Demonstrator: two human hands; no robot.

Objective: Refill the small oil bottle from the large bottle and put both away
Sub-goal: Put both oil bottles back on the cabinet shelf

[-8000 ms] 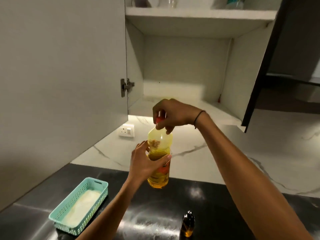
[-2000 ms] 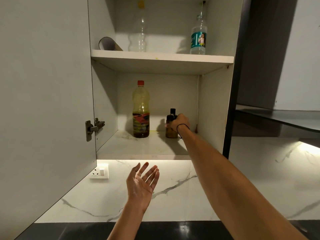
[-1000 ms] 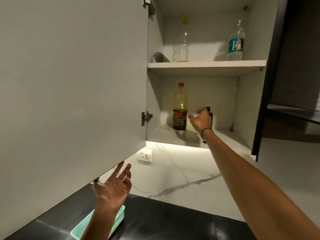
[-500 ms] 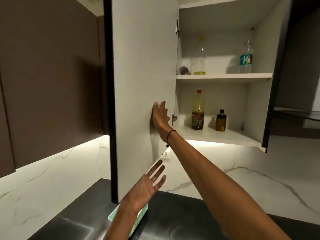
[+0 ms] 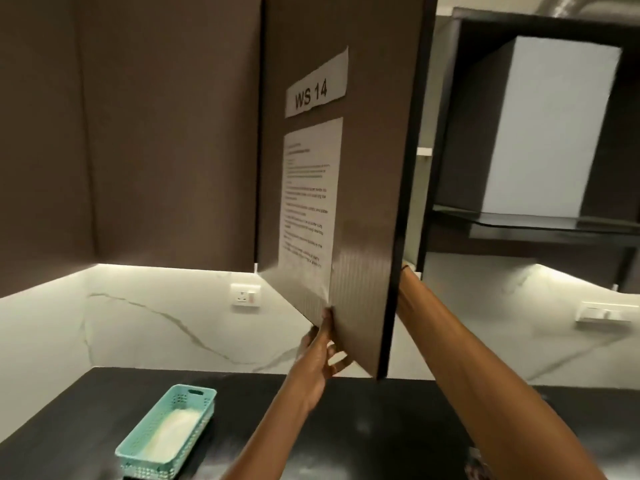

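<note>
The brown cabinet door point(image 5: 367, 161) stands almost edge-on to me and hides the cupboard's inside, so neither the large nor the small oil bottle shows. My left hand point(image 5: 320, 348) grips the door's lower edge, thumb on the front face and fingers curled underneath. My right forearm point(image 5: 450, 341) reaches up behind the door's dark edge, and the hand itself is hidden behind the door.
A label reading "WS 14" point(image 5: 313, 91) and a printed sheet point(image 5: 308, 202) are stuck on the door. A teal basket point(image 5: 194, 396) with something white inside sits on the black counter point(image 5: 381, 427). A wall socket point(image 5: 245, 295) is on the marble backsplash. A black open shelf point(image 5: 519, 220) hangs at the right.
The door has swung toward shut and now hides both bottles on the lower shelf. My left hand rose and took the door's lower edge. My right hand went behind the door.
</note>
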